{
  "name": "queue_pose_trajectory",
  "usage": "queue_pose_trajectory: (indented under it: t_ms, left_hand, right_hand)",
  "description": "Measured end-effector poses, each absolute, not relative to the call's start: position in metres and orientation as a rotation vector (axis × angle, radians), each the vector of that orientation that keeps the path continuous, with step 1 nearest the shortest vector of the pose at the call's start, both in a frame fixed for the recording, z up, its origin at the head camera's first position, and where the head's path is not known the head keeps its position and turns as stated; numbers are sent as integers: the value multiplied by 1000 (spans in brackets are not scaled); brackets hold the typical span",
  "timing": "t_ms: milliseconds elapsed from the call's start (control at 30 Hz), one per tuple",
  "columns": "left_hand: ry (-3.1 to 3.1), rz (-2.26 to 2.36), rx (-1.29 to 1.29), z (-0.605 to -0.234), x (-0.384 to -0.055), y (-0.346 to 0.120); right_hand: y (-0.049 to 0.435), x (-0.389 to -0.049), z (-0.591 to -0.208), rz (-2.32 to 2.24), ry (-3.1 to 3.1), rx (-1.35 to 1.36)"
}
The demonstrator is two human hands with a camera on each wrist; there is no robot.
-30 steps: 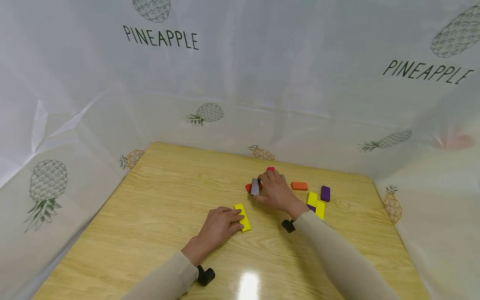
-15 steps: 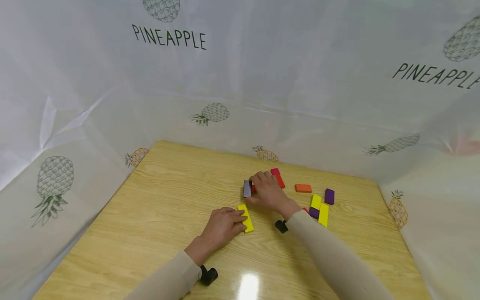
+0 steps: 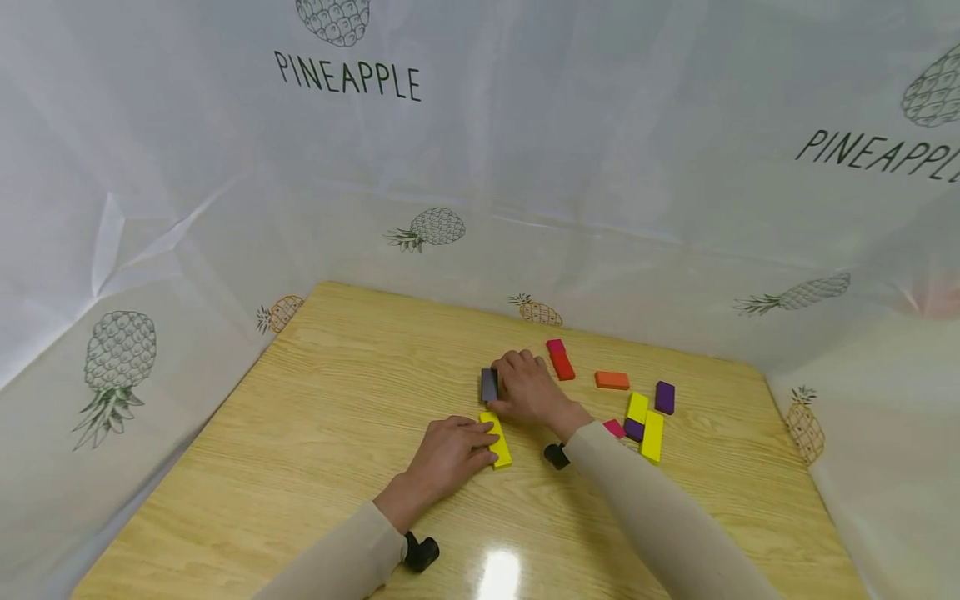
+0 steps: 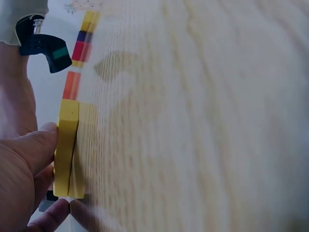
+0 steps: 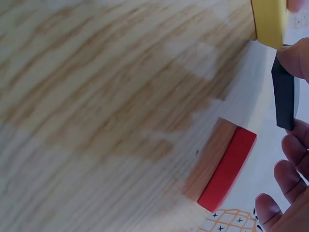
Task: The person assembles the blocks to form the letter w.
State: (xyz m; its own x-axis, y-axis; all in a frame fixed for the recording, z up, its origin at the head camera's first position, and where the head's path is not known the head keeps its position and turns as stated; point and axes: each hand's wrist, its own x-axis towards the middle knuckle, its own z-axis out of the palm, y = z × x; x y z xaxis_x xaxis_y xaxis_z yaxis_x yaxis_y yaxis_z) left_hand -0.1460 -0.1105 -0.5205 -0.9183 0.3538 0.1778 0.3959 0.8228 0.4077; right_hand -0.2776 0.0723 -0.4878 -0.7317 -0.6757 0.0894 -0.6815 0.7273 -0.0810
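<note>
My left hand (image 3: pixel 444 457) rests at a yellow block (image 3: pixel 501 450) lying on the wooden table, fingers over it. In the left wrist view, its thumb lies along one side of this block (image 4: pixel 66 150) and other fingertips meet the lower end. My right hand (image 3: pixel 527 387) pinches a dark grey block (image 3: pixel 489 386) just beyond the yellow block's far end. The right wrist view shows that dark block (image 5: pixel 284 94) between thumb and a fingertip, close to the yellow block (image 5: pixel 270 21). A red block (image 5: pixel 228 169) lies near the right fingers there.
Behind the right hand lie a red block (image 3: pixel 562 367) and a pink one (image 3: pixel 556 345). Further right are an orange block (image 3: pixel 612 380), a purple block (image 3: pixel 665 397) and a cluster with yellow blocks (image 3: pixel 652 437). A pineapple-print sheet (image 3: pixel 480 150) walls in the table (image 3: pixel 375 358).
My right hand has moved left with the dark grey block, toward the yellow block's far end, baring the red block behind. My left hand stays at the yellow block. The head view has shifted slightly.
</note>
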Motion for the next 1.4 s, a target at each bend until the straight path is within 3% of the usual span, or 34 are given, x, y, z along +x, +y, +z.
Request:
queue_pose_trajectory:
  t_ms: [1400]
  left_hand:
    - [-2922, -783, -542, -521, -145, -110]
  right_hand:
    - [67, -285, -495, 176, -2973, 1215]
